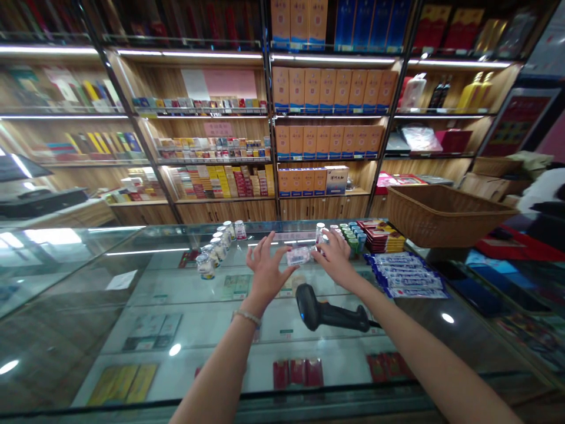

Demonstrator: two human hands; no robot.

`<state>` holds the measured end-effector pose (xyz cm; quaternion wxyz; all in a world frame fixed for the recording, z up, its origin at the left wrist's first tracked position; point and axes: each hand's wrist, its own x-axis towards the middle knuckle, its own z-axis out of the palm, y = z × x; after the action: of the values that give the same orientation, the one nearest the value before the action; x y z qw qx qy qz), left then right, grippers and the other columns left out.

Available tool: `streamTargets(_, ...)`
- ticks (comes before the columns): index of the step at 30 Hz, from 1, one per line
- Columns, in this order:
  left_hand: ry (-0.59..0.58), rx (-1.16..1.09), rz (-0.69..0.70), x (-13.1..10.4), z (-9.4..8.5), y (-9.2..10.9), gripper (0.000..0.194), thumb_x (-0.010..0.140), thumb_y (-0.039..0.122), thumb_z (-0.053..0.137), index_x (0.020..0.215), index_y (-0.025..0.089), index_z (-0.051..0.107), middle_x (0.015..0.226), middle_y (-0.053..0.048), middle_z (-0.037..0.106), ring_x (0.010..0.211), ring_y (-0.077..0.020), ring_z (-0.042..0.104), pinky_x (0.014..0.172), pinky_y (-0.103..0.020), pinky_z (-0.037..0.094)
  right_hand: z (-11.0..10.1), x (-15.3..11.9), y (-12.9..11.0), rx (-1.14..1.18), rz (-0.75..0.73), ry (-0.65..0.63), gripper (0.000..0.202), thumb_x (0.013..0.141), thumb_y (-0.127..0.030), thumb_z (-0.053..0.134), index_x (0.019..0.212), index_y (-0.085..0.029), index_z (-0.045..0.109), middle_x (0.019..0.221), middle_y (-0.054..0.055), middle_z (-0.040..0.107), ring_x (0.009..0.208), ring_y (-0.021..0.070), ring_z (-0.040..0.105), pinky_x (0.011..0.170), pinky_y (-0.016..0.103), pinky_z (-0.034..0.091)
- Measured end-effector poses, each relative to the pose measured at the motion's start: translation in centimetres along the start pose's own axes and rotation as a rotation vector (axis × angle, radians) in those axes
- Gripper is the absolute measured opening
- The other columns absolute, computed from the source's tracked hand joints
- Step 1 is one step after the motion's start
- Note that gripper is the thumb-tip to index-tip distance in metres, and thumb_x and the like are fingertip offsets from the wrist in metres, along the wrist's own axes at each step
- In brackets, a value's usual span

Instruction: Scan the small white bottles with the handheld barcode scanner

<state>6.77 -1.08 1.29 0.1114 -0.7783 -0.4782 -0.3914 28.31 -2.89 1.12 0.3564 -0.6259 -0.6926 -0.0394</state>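
A small clear bottle or jar with a pinkish-white label (pixel 299 257) lies on its side between my two hands, above the glass counter (pixel 185 318). My left hand (pixel 267 268) pinches its left end with thumb and forefinger, the other fingers raised. At the opposite end, my right hand (pixel 336 259) grips it by the fingertips. A black handheld barcode scanner (pixel 331 312) rests on the glass just below my hands. To the left stands a slanting row of small white-lidded containers (pixel 218 244). Another white-lidded container (pixel 320 228) is partly hidden behind my right hand.
Right of my hands are green and blue small packs (pixel 354 235), stacked red-yellow packets (pixel 380 235) and blue-white sachets (pixel 406 274). A wicker basket (pixel 445 215) stands beyond them. Boxed goods (pixel 331 88) fill the back shelves. Red packs (pixel 298 374) show beneath the glass.
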Motion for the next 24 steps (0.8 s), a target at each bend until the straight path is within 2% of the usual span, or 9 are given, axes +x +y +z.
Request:
streamTargets(8,-0.07,-0.069,-0.031,0.2,-0.4,0.3,0.059,0.073,0.06,0.08,0.125,0.033,0.069,0.164,-0.014,0.029,0.148,-0.0382,0.029,0.121,-0.062,0.014,-3.5,2.1,-1.1,-0.068,-0.266,0.012,0.03,0.099,-0.046,0.053,0.11,-0.025,0.071,0.161,0.01,0.038,0.153,0.0341,0.017,0.118,0.061,0.02)
streamTargets(12,-0.094,-0.158,-0.026,0.3,-0.1,-0.3,0.04,0.091,0.055,0.061,0.123,0.034,0.072,0.168,-0.008,0.023,0.151,-0.0365,0.024,0.122,-0.062,0.014,-4.5,2.6,-1.5,-0.111,-0.371,-0.018,0.03,0.098,-0.045,0.056,0.116,-0.026,0.07,0.161,0.011,0.037,0.154,0.0337,0.017,0.12,0.06,0.019)
streamTargets(14,-0.1,-0.197,-0.038,0.3,0.2,-0.6,0.035,0.097,0.05,0.053,0.119,0.034,0.074,0.168,-0.005,0.024,0.152,-0.0352,0.023,0.123,-0.062,0.015,-4.7,2.6,-1.5,-0.119,-0.394,-0.04,0.03,0.098,-0.043,0.057,0.118,-0.026,0.069,0.161,0.011,0.037,0.154,0.0339,0.017,0.12,0.06,0.021)
streamTargets(18,-0.119,-0.231,-0.04,0.4,0.7,-0.9,0.03,0.095,0.047,0.057,0.111,0.031,0.078,0.165,-0.005,0.031,0.151,-0.0349,0.024,0.123,-0.062,0.015,-4.7,2.3,-1.6,-0.109,-0.41,-0.06,0.029,0.098,-0.04,0.057,0.122,-0.027,0.068,0.16,0.011,0.038,0.154,0.0332,0.018,0.12,0.058,0.023)
streamTargets(24,-0.109,-0.272,-0.042,0.5,0.8,-1.0,0.022,0.09,0.044,0.066,0.1,0.029,0.079,0.165,-0.004,0.032,0.152,-0.0335,0.023,0.123,-0.061,0.016,-4.7,1.9,-1.7,-0.093,-0.378,-0.058,0.032,0.098,-0.038,0.057,0.127,-0.031,0.067,0.157,0.01,0.04,0.153,0.0334,0.019,0.119,0.059,0.022)
